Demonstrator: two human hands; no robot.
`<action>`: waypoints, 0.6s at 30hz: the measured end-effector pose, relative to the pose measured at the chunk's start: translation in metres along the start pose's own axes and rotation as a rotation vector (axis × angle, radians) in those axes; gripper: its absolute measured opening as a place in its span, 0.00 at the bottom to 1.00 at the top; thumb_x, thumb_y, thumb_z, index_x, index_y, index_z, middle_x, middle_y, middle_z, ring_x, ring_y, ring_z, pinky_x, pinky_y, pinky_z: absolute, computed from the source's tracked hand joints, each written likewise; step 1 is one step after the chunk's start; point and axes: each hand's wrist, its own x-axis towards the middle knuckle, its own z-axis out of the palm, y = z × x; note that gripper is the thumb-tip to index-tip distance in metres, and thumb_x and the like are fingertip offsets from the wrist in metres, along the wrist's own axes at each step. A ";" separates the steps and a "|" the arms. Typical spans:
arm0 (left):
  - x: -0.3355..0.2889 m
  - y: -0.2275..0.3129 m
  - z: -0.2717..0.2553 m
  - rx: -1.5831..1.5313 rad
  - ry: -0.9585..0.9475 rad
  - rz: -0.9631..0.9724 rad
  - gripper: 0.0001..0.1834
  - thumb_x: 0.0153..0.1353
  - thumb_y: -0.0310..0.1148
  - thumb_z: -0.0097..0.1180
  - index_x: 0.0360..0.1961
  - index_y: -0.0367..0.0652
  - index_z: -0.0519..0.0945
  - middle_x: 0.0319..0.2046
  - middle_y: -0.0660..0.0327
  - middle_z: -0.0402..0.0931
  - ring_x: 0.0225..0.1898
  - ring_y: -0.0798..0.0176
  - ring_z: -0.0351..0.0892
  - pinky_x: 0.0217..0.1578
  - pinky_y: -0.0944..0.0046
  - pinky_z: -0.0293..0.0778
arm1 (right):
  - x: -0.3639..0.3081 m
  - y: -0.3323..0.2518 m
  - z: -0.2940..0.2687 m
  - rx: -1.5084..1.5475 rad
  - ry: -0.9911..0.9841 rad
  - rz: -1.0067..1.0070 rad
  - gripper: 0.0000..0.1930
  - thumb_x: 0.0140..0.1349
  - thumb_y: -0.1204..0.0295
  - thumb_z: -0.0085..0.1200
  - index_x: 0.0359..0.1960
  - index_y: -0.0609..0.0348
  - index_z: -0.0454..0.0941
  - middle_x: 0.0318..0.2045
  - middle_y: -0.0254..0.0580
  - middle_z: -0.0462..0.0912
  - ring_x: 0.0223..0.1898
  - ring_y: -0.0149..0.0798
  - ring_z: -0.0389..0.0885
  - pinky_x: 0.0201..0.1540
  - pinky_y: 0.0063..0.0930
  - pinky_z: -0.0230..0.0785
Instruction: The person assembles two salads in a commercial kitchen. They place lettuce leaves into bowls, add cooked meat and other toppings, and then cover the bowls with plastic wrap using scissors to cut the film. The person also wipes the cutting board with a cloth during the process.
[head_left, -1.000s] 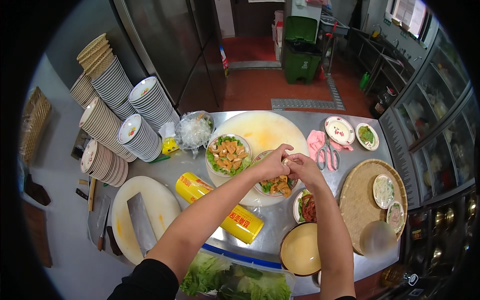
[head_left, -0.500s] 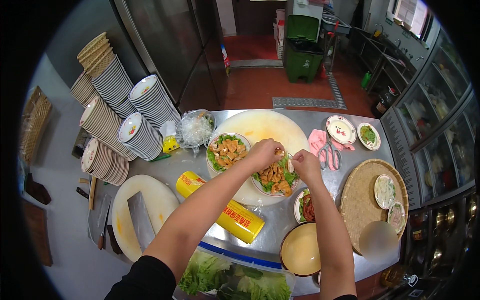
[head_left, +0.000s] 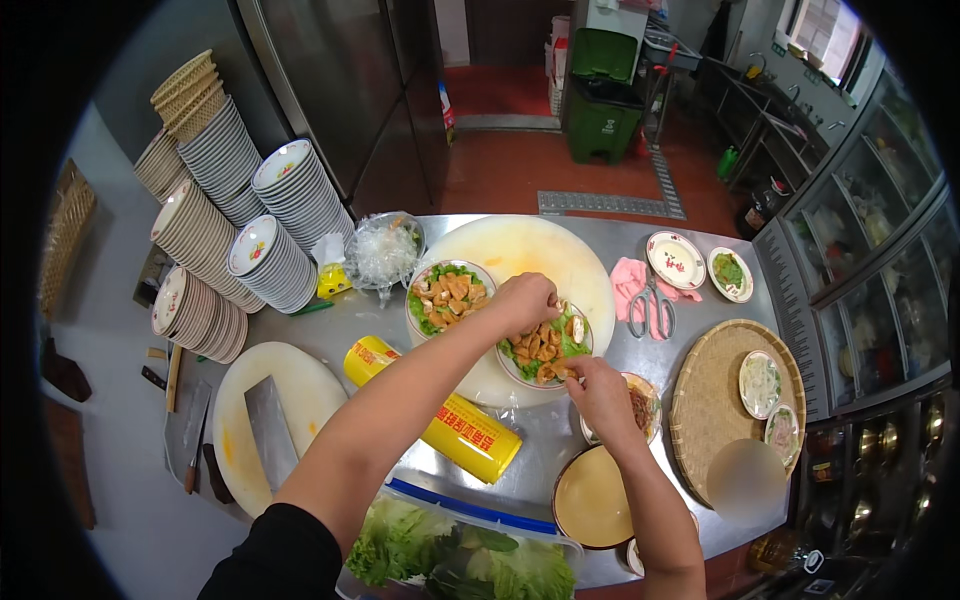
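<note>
Two plates of golden-brown fried pieces on green lettuce, a left plate (head_left: 452,298) and a right plate (head_left: 540,350), sit on the round white cutting board (head_left: 540,245). My left hand (head_left: 530,304) reaches over the right plate's upper edge with its fingers closed; what they hold, if anything, is hidden. At that plate's lower right rim, my right hand (head_left: 603,395) pinches a golden-brown fried piece (head_left: 566,371). Beside its wrist stands a plate of reddish-brown strips (head_left: 640,404), partly covered by the hand.
Yellow film rolls (head_left: 460,425), a lettuce tub (head_left: 460,550) and a tan bowl (head_left: 592,498) lie nearer me. A second board (head_left: 325,385) holds a cleaver (head_left: 270,430). Stacked bowls (head_left: 285,265) stand left; scissors (head_left: 652,312), a pink cloth (head_left: 630,280) and a woven tray (head_left: 705,400) right.
My right hand has moved down and toward me, from the right plate's right side to its lower rim. My left hand stays over the upper edge. The view has shifted slightly.
</note>
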 end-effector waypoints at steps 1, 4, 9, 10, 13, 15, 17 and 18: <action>-0.003 0.005 -0.004 -0.025 -0.046 -0.023 0.13 0.50 0.36 0.62 0.36 0.41 0.82 0.32 0.51 0.80 0.37 0.51 0.81 0.41 0.56 0.75 | -0.001 0.000 -0.003 0.056 -0.001 0.069 0.11 0.56 0.74 0.55 0.41 0.59 0.77 0.31 0.46 0.80 0.31 0.43 0.80 0.36 0.32 0.72; -0.006 -0.011 0.004 0.076 0.107 0.074 0.16 0.51 0.36 0.63 0.39 0.40 0.81 0.31 0.52 0.80 0.33 0.55 0.81 0.38 0.60 0.76 | 0.005 0.011 0.003 0.494 -0.016 0.321 0.08 0.59 0.75 0.52 0.40 0.61 0.76 0.29 0.39 0.79 0.31 0.35 0.78 0.35 0.26 0.70; -0.030 0.005 0.000 -0.419 -0.084 0.094 0.16 0.54 0.35 0.64 0.44 0.42 0.81 0.31 0.62 0.79 0.35 0.70 0.77 0.37 0.68 0.74 | 0.008 0.027 -0.014 1.310 -0.125 0.461 0.06 0.63 0.73 0.50 0.39 0.60 0.74 0.27 0.31 0.76 0.26 0.25 0.72 0.30 0.18 0.66; -0.032 0.002 0.011 -0.618 -0.199 0.114 0.15 0.55 0.35 0.63 0.44 0.43 0.80 0.32 0.64 0.79 0.36 0.72 0.76 0.37 0.69 0.73 | 0.008 0.029 -0.015 1.358 -0.143 0.456 0.06 0.64 0.73 0.50 0.39 0.60 0.73 0.27 0.31 0.76 0.26 0.25 0.72 0.31 0.18 0.67; -0.039 0.006 0.013 -0.873 -0.357 0.085 0.12 0.57 0.33 0.62 0.42 0.43 0.80 0.33 0.68 0.79 0.37 0.76 0.74 0.37 0.72 0.72 | 0.011 0.027 -0.015 1.423 -0.189 0.422 0.06 0.64 0.72 0.50 0.39 0.61 0.73 0.27 0.33 0.76 0.27 0.26 0.73 0.31 0.19 0.68; -0.038 0.002 0.023 -0.916 -0.328 0.112 0.10 0.57 0.31 0.62 0.39 0.41 0.79 0.32 0.68 0.79 0.35 0.76 0.74 0.35 0.73 0.72 | 0.009 0.022 -0.012 1.356 -0.201 0.395 0.06 0.64 0.72 0.51 0.39 0.61 0.73 0.28 0.34 0.76 0.27 0.27 0.74 0.33 0.20 0.70; -0.038 -0.001 0.029 -0.868 -0.290 0.132 0.09 0.57 0.30 0.61 0.37 0.39 0.79 0.31 0.67 0.79 0.34 0.77 0.74 0.35 0.73 0.72 | 0.007 0.013 -0.013 1.236 -0.167 0.414 0.07 0.63 0.73 0.52 0.39 0.62 0.73 0.30 0.36 0.77 0.29 0.27 0.75 0.34 0.21 0.71; -0.039 -0.001 0.030 -0.812 -0.267 0.138 0.09 0.57 0.30 0.61 0.37 0.39 0.79 0.30 0.67 0.79 0.34 0.76 0.75 0.35 0.73 0.72 | 0.007 0.009 -0.013 1.176 -0.150 0.424 0.07 0.63 0.73 0.53 0.39 0.63 0.72 0.31 0.37 0.77 0.29 0.28 0.76 0.35 0.22 0.72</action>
